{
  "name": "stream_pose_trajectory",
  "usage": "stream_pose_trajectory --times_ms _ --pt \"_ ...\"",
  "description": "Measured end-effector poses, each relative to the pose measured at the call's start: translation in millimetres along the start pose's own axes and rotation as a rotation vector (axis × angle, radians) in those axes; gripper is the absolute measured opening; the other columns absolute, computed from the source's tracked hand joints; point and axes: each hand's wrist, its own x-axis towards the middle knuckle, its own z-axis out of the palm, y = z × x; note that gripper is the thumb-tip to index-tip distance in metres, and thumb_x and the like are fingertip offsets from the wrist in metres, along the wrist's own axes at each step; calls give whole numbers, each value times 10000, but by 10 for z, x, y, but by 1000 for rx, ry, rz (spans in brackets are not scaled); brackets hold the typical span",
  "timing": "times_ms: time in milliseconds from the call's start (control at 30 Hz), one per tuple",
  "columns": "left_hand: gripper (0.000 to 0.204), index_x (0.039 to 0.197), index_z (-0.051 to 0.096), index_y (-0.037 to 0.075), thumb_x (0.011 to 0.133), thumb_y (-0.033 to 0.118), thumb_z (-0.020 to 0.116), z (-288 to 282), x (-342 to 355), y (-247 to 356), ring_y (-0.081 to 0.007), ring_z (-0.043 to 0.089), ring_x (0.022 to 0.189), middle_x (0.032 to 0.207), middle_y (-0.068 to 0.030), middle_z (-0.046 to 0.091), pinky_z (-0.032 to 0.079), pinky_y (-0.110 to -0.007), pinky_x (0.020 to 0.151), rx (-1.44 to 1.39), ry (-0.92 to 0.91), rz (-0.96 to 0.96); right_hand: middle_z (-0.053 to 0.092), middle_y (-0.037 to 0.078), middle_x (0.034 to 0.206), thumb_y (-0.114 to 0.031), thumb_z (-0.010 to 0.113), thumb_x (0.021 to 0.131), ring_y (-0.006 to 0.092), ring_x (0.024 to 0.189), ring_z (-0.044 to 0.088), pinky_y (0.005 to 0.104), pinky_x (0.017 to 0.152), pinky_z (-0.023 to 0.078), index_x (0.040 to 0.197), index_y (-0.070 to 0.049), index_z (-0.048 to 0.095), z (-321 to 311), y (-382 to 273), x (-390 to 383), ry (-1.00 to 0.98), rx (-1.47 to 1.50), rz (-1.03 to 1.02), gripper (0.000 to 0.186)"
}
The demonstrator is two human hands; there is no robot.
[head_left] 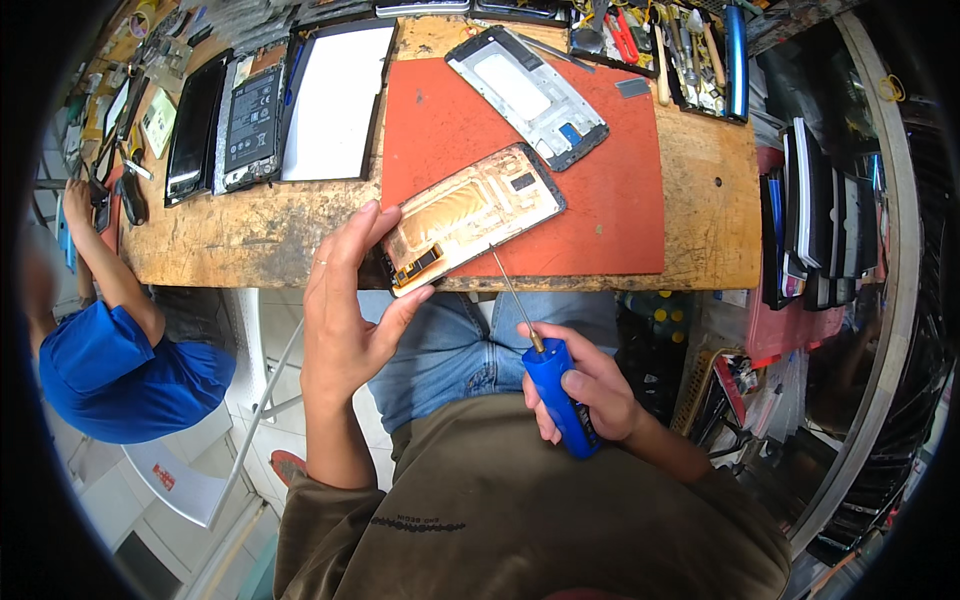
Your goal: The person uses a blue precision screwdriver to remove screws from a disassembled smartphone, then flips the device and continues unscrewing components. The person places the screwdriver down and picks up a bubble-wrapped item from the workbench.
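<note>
My left hand (348,300) grips the lower left end of a phone screen panel (470,215), fingers behind its edge and thumb at the near corner. The panel's coppery back faces up, tilted at the mat's front edge, with a short black flex cable (418,264) near my hand. My right hand (590,390) is wrapped round the thick blue handle of a tool (562,395) with a long thin metal shaft. The shaft's tip meets or nearly meets the panel's near long edge; I cannot tell which. Beyond the panel lies a grey phone frame (525,95).
Under these lies a red mat (610,215) on a worn wooden bench (720,200). Opened devices (250,120) and a white panel (338,100) stand at the left, tool trays (690,55) at the back right. A person in blue (140,370) works at far left.
</note>
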Motion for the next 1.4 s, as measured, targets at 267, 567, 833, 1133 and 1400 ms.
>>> stream_pose_trajectory --times_ms 267,567,833,1133,1400 --pt "853 1495 436 -41 778 113 871 2 0 8 -368 645 1195 1315 -237 679 484 -452 1037 -17 3 -13 610 178 1096 -276 459 1109 149 743 666 268 641 563 1628 3 164 40 31 22 -52 -9 42 660" --pt "850 1493 439 -43 778 115 871 10 -3 12 -373 642 1205 1316 -242 676 484 -454 1043 -30 2 -16 609 184 1092 -281 456 1113 152 742 669 266 636 569 1625 1 176 47 77 29 -31 -6 2 649" --pt "846 1488 445 -44 777 122 873 4 -11 5 -368 642 1213 1317 -240 678 477 -454 1053 -1 -2 -9 610 186 1092 -291 473 1107 160 747 676 269 634 571 1621 -2 189 55 81 23 -16 5 -8 655" --pt "848 1490 438 -37 775 111 871 2 -6 3 -370 642 1213 1318 -235 680 471 -459 1057 -3 -6 -5 611 191 1089 -307 484 1102 161 738 677 269 625 571 1615 3 196 46 81 16 -12 25 -19 665" --pt "838 1488 440 -37 781 105 867 -3 -3 6 -366 641 1212 1316 -237 681 489 -449 1042 -16 -8 -17 617 193 1085 -300 477 1101 160 731 678 268 619 571 1612 5 203 34 82 6 -8 40 -27 655"
